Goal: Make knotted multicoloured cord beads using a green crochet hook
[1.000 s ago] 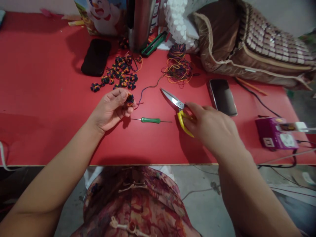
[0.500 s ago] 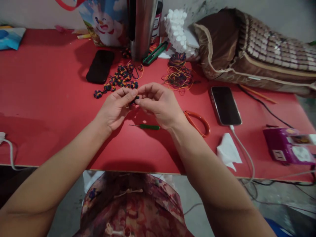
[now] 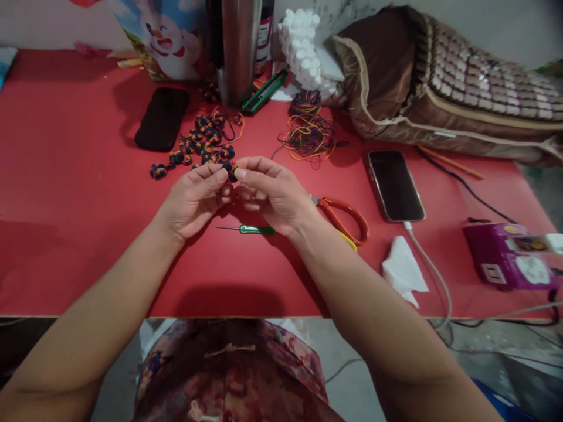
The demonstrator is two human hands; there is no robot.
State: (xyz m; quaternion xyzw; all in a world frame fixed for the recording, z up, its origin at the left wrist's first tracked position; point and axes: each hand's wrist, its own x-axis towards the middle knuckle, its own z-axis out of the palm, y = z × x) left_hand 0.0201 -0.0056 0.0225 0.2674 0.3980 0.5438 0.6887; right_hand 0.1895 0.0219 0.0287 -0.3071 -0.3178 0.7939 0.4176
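Note:
Between my two hands is a small knotted cord piece [image 3: 230,170], dark with orange and pink flecks. My left hand [image 3: 193,196] pinches its left side with thumb and forefinger. On the opposite side, the thumb and forefinger of my right hand [image 3: 275,190] grip it too. Just behind lies a cluster of similar knotted cord pieces [image 3: 206,138] with a loose orange strand. A green-handled crochet hook [image 3: 253,230] rests on the red table [image 3: 211,272] below my hands. Pliers with orange and yellow handles [image 3: 352,217] are partly hidden under my right wrist.
Tangled cord [image 3: 310,138] lies behind my right hand. At the back stand a steel flask [image 3: 240,53] and a green utility knife [image 3: 264,92]. A black phone [image 3: 162,119] is at left, a charging phone [image 3: 396,186] at right, near a tissue [image 3: 402,269] and a purple box [image 3: 505,255].
The knotted piece is now held more in the open, showing more between the fingertips. My right hand has shifted slightly, uncovering more of the pliers. The whole view has moved a little.

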